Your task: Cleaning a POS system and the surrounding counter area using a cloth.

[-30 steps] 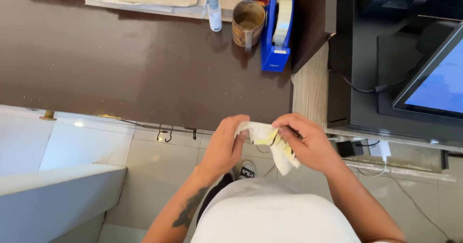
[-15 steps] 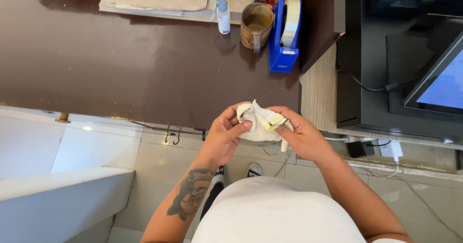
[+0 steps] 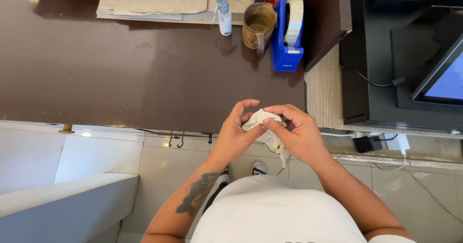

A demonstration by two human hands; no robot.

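Observation:
Both my hands meet in front of my body, just below the near edge of the dark brown counter point(image 3: 120, 74). My left hand point(image 3: 236, 134) and my right hand point(image 3: 299, 134) together pinch a crumpled white cloth-like wad point(image 3: 258, 120) with yellow bits. Part of the wad hangs down between my palms and is hidden by my fingers.
At the counter's far side stand a small white spray bottle point(image 3: 223, 11), a brown mug point(image 3: 258, 26) and a blue tape dispenser point(image 3: 288, 35), with stacked brown paper point(image 3: 154, 2) to the left. A dark screen unit point(image 3: 434, 69) with cables sits at right. Tiled floor lies below.
My hands have pressed closer and bunched the white wad tighter; its hanging part is shorter than a second ago. The view has shifted slightly.

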